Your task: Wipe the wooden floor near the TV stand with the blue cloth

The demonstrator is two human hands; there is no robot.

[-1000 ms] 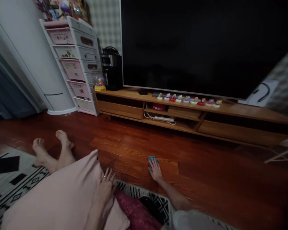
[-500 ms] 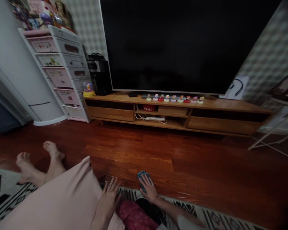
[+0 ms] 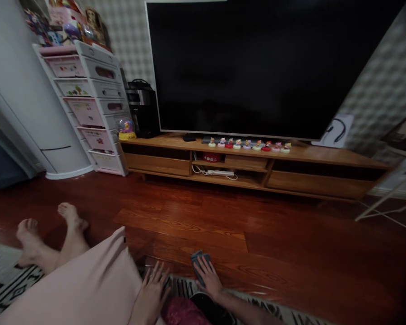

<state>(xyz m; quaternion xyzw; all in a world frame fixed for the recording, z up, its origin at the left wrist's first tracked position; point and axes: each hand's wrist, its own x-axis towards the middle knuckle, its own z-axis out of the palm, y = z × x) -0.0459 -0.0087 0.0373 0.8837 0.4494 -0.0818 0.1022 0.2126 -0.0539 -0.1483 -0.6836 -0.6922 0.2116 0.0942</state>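
My right hand (image 3: 208,276) lies flat, fingers stretched out, on top of a small folded blue-grey cloth (image 3: 196,256) on the wooden floor by the rug's edge. To its left, my left hand (image 3: 151,286) has its fingers spread and nothing in them. It is beside the edge of a pale pink cushion or cloth (image 3: 81,284) that covers part of the legs. Behind its fingertips is something dark and shiny that I cannot make out. Dark red fabric (image 3: 184,311) shows between the two forearms.
Bare feet (image 3: 69,216) extend to the left. A patterned rug (image 3: 264,307) borders the reddish wooden floor (image 3: 189,212). Ahead stands a low wooden TV cabinet (image 3: 159,164) with several small figurines (image 3: 246,144) and a large television (image 3: 257,67). A drawer tower (image 3: 111,90) stands at the left.
The whole view has shifted slightly, with the hands and cloth lower in the picture. The right hand stays on the cloth and the left hand keeps its spread pose.
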